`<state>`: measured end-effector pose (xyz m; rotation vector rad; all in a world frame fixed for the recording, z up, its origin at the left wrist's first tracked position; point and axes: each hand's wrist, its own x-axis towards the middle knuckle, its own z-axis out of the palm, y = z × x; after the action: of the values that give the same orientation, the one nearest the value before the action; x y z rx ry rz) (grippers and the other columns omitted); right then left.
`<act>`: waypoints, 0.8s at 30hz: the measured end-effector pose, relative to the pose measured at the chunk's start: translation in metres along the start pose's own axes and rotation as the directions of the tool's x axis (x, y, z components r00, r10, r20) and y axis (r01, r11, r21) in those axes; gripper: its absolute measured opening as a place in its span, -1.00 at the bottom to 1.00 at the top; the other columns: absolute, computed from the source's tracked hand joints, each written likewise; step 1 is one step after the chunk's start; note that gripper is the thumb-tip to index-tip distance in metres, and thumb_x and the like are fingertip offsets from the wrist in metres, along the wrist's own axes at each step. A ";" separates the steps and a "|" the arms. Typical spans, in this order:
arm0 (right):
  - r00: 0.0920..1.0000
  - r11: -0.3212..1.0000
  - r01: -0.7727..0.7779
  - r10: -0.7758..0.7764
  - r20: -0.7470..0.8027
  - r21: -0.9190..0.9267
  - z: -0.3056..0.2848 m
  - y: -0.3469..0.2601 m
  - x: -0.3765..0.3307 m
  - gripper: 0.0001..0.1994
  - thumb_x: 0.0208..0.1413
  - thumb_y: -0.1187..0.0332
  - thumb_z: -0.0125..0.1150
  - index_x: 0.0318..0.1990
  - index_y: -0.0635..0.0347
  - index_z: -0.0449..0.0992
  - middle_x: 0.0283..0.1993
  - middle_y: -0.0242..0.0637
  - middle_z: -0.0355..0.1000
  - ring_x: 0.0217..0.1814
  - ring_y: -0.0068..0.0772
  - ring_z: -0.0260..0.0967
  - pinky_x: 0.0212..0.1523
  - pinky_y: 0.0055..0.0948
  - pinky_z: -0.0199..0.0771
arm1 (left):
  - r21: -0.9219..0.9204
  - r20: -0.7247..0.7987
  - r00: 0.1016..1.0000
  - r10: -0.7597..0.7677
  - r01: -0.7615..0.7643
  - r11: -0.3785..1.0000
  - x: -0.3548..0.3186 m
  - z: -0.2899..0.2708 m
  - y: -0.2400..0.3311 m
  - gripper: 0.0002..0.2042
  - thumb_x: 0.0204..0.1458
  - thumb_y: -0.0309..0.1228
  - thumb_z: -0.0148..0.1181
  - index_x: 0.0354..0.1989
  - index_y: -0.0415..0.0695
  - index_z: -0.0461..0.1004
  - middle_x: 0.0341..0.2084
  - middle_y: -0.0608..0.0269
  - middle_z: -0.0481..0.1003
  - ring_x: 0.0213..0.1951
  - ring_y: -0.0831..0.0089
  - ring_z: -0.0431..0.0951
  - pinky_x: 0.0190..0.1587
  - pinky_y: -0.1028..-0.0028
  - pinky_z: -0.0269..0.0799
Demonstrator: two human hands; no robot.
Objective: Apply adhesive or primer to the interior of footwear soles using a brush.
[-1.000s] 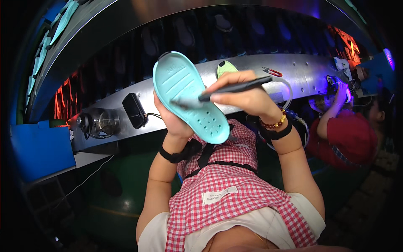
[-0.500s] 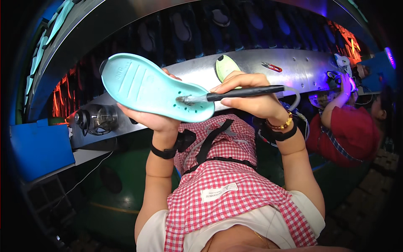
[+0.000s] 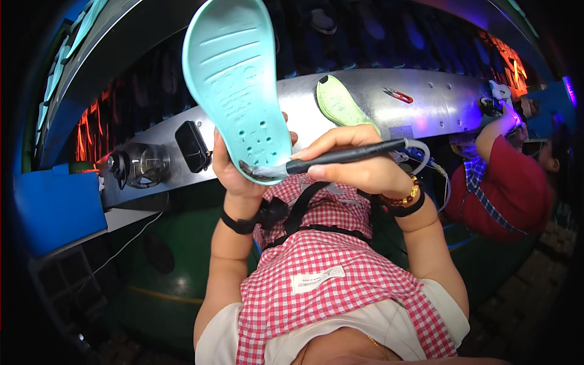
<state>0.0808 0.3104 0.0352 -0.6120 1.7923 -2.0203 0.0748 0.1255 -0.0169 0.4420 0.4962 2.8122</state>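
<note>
A turquoise foam shoe sole (image 3: pixel 234 67) stands nearly upright, its wide end up and away from me. My left hand (image 3: pixel 236 188) grips its lower end from beneath, the thumb along the left edge. Small holes pierce the sole near that end. In my right hand (image 3: pixel 372 176) is a brush (image 3: pixel 347 157) with a black handle, held like a pen. A pale tube runs from the handle's rear end. Its dark-tipped bristles press on the bottom rim of the sole. Beyond my right hand, a light green sole (image 3: pixel 342 102) lies on the metal bench.
Red-handled thread snips (image 3: pixel 398 95) lie on the metal bench (image 3: pixel 420 109). To the left are a black case (image 3: pixel 193 146), a glass jug (image 3: pixel 149 164) and a blue box (image 3: pixel 59 207). Soles line a dark conveyor (image 3: pixel 365 36) behind. A co-worker in red (image 3: pixel 505 188) works at right.
The turquoise sole has swung from lying sideways to nearly upright, its wide end now pointing away. The brush tip has moved from the holes to the sole's bottom edge, uncovering the black case.
</note>
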 end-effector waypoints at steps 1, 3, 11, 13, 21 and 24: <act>0.999 0.998 0.010 -0.007 0.042 -0.058 -0.002 -0.003 -0.002 -0.83 -0.12 0.53 0.21 -0.29 0.32 0.50 -0.41 -0.31 0.47 -0.40 -0.66 0.36 -0.34 -0.67 0.37 | 0.096 -0.056 0.998 -0.019 0.024 0.995 -0.001 -0.005 0.004 -0.36 -0.01 0.06 -0.18 0.16 -0.14 0.06 0.05 -0.03 0.19 -0.06 0.11 0.31 -0.11 0.14 0.30; 0.983 0.984 -0.156 0.147 0.109 0.087 -0.013 -0.015 -0.002 -0.83 -0.13 0.54 0.21 -0.30 0.31 0.51 -0.42 -0.32 0.47 -0.42 -0.67 0.36 -0.38 -0.67 0.37 | 0.093 -0.084 0.996 -0.033 0.041 0.995 -0.004 -0.008 0.007 -0.38 0.01 0.02 -0.19 0.12 -0.22 0.10 -0.06 -0.11 0.29 -0.11 0.08 0.36 -0.13 0.12 0.33; 0.887 0.931 0.311 -0.212 0.411 -0.191 -0.028 -0.019 0.007 -0.82 -0.17 0.52 0.24 -0.32 0.29 0.50 -0.35 -0.19 0.48 -0.28 -0.40 0.45 -0.25 -0.54 0.42 | 0.136 -0.213 0.885 -0.414 0.446 0.885 0.007 0.002 0.032 -0.58 0.04 -0.26 -0.16 -0.03 -0.36 0.22 -0.27 -0.06 0.43 -0.25 0.26 0.51 -0.22 0.37 0.47; 0.897 0.868 0.376 -0.254 0.361 -0.325 -0.026 -0.015 0.012 -0.83 -0.15 0.52 0.22 -0.32 0.30 0.49 -0.30 -0.16 0.47 -0.25 -0.28 0.45 -0.23 -0.47 0.43 | 0.142 -0.227 0.816 -0.532 0.568 0.810 0.008 0.006 0.036 -0.60 0.02 -0.28 -0.13 -0.07 -0.37 0.27 -0.27 -0.05 0.43 -0.26 0.29 0.51 -0.21 0.39 0.45; 0.851 0.861 0.430 -0.286 0.441 -0.271 -0.042 -0.022 0.015 -0.81 -0.17 0.56 0.20 -0.31 0.30 0.50 -0.25 -0.08 0.46 -0.18 -0.23 0.44 -0.15 -0.42 0.42 | 0.263 -0.314 0.717 -0.623 0.696 0.668 0.007 0.007 0.054 -0.57 -0.01 -0.24 -0.04 -0.08 -0.36 0.30 -0.21 0.02 0.42 -0.23 0.36 0.46 -0.17 0.44 0.38; 0.821 0.879 0.397 -0.212 0.529 -0.264 -0.046 -0.012 0.005 -0.82 -0.13 0.53 0.18 -0.30 0.32 0.47 -0.26 -0.12 0.46 -0.14 -0.22 0.42 -0.14 -0.38 0.42 | 0.384 -0.398 0.725 -0.562 0.688 0.616 0.002 0.007 0.059 -0.53 -0.03 -0.20 -0.04 -0.07 -0.37 0.29 -0.21 0.02 0.42 -0.22 0.37 0.46 -0.17 0.46 0.37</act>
<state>0.0512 0.3475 0.0430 -1.4743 1.8292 -1.5000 0.0636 0.0742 0.0113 -0.0186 1.2039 2.0066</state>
